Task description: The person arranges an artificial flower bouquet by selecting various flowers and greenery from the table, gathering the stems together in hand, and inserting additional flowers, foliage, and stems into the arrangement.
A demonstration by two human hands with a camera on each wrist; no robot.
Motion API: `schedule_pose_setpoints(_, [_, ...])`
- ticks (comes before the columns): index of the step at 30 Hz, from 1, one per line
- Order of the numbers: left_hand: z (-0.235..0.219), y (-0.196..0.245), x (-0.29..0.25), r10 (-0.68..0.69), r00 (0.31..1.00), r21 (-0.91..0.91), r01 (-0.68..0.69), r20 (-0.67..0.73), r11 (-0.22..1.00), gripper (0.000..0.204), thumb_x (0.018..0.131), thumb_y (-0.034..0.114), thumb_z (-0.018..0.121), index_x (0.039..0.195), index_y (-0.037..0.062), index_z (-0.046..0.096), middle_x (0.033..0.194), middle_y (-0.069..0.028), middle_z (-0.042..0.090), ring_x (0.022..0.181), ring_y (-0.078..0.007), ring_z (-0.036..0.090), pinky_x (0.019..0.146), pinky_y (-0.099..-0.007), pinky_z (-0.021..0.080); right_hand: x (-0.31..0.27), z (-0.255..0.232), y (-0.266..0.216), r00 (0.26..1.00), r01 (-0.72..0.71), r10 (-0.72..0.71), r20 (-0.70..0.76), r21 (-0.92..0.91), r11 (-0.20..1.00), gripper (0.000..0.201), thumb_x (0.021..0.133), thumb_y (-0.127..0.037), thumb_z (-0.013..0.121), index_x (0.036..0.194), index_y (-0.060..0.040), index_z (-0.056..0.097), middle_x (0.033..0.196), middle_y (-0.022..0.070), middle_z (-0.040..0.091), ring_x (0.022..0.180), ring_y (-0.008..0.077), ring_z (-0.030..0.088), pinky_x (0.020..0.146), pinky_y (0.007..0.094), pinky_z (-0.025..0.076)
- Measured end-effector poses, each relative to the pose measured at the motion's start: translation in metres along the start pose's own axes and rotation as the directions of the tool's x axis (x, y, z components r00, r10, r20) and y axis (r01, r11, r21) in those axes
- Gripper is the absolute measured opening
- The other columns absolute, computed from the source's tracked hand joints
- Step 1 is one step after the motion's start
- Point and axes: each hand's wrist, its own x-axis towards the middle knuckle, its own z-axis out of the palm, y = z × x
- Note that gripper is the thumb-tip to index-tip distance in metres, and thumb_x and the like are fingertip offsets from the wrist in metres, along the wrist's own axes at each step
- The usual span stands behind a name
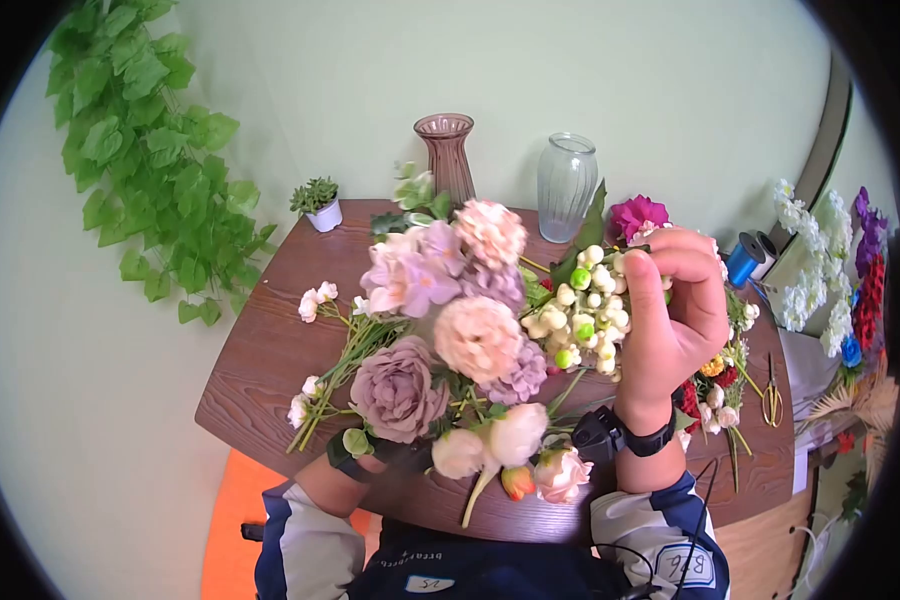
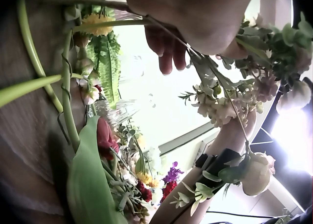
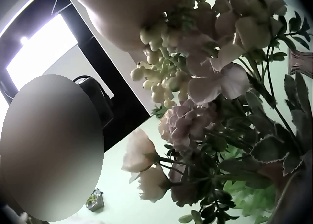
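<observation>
Head view: I see the bouquet (image 1: 477,340) above the table (image 1: 255,375); blooms mostly hide the left hand (image 2: 190,16), though its wrist camera shows fingers curled around stems (image 2: 117,23). Rightward, the berry cluster (image 1: 584,330) sits at the bouquet's edge, beside the right hand (image 1: 678,325), thumb and fingers bent together; whether they pinch anything, I can't tell. I'd judge this arranging; next calls for settling the berries gently, left grip firm.
</observation>
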Motion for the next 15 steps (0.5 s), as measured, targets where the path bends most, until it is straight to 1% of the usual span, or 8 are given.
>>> schedule_pose_setpoints(2, [-0.001, 0.001, 0.003, 0.012, 1.000, 0.011, -0.012, -0.003, 1.000, 0.047, 0.085, 0.022, 0.054, 0.122, -0.0004, 0.037, 0.123, -0.0119, 0.044, 0.110, -0.0180, 0.047, 0.091, -0.0369, 0.043, 0.000, 0.000, -0.002, 1.000, -0.002, 0.002, 0.008, 0.007, 1.000, 0.015, 0.069, 0.005, 0.067, 0.073, -0.0008, 0.055, 0.076, 0.0086, 0.057, 0.069, 0.0151, 0.051, 0.062, 0.0243, 0.040])
schedule_pose_setpoints(4, [-0.001, 0.002, 0.004, 0.022, 1.000, 0.023, -0.022, -0.004, 1.000, 0.047, 0.085, 0.022, 0.054, 0.122, -0.0004, 0.037, 0.123, -0.0120, 0.044, 0.110, -0.0181, 0.047, 0.091, -0.0369, 0.043, 0.001, -0.001, -0.006, 0.987, 0.137, -0.134, 0.089, -0.034, 0.990, 0.015, 0.068, 0.005, 0.068, 0.073, -0.0008, 0.055, 0.076, 0.0095, 0.057, 0.069, 0.0171, 0.052, 0.061, 0.0250, 0.041])
schedule_pose_setpoints(7, [0.001, 0.000, 0.007, 0.035, 0.999, 0.039, -0.034, -0.011, 0.999, 0.047, 0.085, 0.022, 0.054, 0.122, -0.0004, 0.037, 0.123, -0.0120, 0.044, 0.109, -0.0182, 0.048, 0.091, -0.0370, 0.043, 0.001, -0.001, -0.011, 0.977, 0.184, -0.176, 0.124, -0.059, 0.981, 0.016, 0.066, 0.005, 0.069, 0.074, -0.0007, 0.056, 0.076, 0.0101, 0.057, 0.068, 0.0188, 0.053, 0.060, 0.0260, 0.041])
schedule_pose_setpoints(11, [-0.004, -0.005, -0.012, 0.048, 0.999, 0.060, -0.047, -0.018, 0.997, 0.047, 0.084, 0.021, 0.055, 0.122, -0.0005, 0.037, 0.123, -0.0120, 0.044, 0.109, -0.0183, 0.048, 0.091, -0.0370, 0.043, -0.003, 0.004, -0.006, 0.986, 0.150, -0.146, 0.085, -0.039, 0.988, 0.016, 0.065, 0.006, 0.069, 0.073, -0.0004, 0.056, 0.075, 0.0102, 0.057, 0.067, 0.0190, 0.053, 0.058, 0.0264, 0.041])
schedule_pose_setpoints(12, [-0.005, -0.005, -0.012, 0.052, 0.998, 0.065, -0.050, -0.019, 0.997, 0.047, 0.084, 0.021, 0.055, 0.122, -0.0005, 0.037, 0.123, -0.0120, 0.044, 0.109, -0.0184, 0.048, 0.091, -0.0371, 0.043, -0.003, 0.004, -0.005, 0.986, 0.149, -0.146, 0.085, -0.040, 0.988, 0.016, 0.065, 0.006, 0.069, 0.073, -0.0004, 0.056, 0.075, 0.0102, 0.057, 0.067, 0.0190, 0.053, 0.058, 0.0264, 0.041])
schedule_pose_setpoints(13, [0.004, -0.007, 0.001, 0.054, 0.998, 0.071, -0.053, -0.019, 0.996, 0.047, 0.084, 0.021, 0.055, 0.122, -0.0005, 0.037, 0.123, -0.0120, 0.044, 0.109, -0.0184, 0.048, 0.091, -0.0371, 0.043, -0.003, 0.004, -0.004, 0.985, 0.154, -0.149, 0.090, -0.047, 0.987, 0.016, 0.066, 0.006, 0.069, 0.073, -0.0004, 0.056, 0.075, 0.0102, 0.057, 0.067, 0.0188, 0.053, 0.057, 0.0261, 0.041])
schedule_pose_setpoints(14, [-0.006, -0.005, -0.011, 0.058, 0.998, 0.077, -0.056, -0.019, 0.995, 0.047, 0.084, 0.021, 0.055, 0.122, -0.0005, 0.037, 0.123, -0.0120, 0.044, 0.109, -0.0185, 0.048, 0.091, -0.0371, 0.043, -0.002, 0.005, -0.003, 0.984, 0.158, -0.153, 0.095, -0.053, 0.986, 0.016, 0.066, 0.005, 0.069, 0.073, -0.0003, 0.056, 0.074, 0.0102, 0.057, 0.067, 0.0185, 0.053, 0.057, 0.0259, 0.041])
schedule_pose_setpoints(15, [-0.003, -0.002, 0.001, 0.062, 0.998, 0.083, -0.061, -0.020, 0.995, 0.047, 0.084, 0.021, 0.055, 0.122, -0.0005, 0.037, 0.123, -0.0120, 0.044, 0.109, -0.0185, 0.048, 0.091, -0.0371, 0.043, -0.002, 0.005, -0.003, 0.984, 0.158, -0.153, 0.094, -0.053, 0.986, 0.016, 0.066, 0.005, 0.069, 0.073, -0.0003, 0.056, 0.074, 0.0102, 0.057, 0.067, 0.0185, 0.053, 0.057, 0.0259, 0.041])
